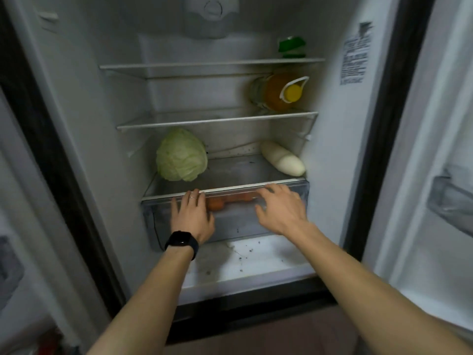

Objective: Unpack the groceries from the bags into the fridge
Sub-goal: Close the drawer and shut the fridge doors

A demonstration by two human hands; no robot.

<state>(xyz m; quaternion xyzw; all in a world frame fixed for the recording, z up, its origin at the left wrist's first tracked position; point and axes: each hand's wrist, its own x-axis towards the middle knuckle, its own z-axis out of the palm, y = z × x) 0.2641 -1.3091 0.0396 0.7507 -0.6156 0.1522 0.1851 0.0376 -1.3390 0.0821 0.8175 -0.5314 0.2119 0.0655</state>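
One open fridge point(332, 149) fills the view. At its bottom is a clear drawer point(256, 226). Both hands lie on its front, the left hand point(192, 216) flat with straight fingers, the right hand point(279, 206) with fingers spread. A cabbage point(181, 155) sits left on the shelf above, a white radish point(281, 160) right. An oil bottle point(276, 92) lies right on the middle shelf. Carrots point(230, 201) show through the drawer between the hands.

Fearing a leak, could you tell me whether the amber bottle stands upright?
No, the bottle lies on its side, yellow cap facing the camera.
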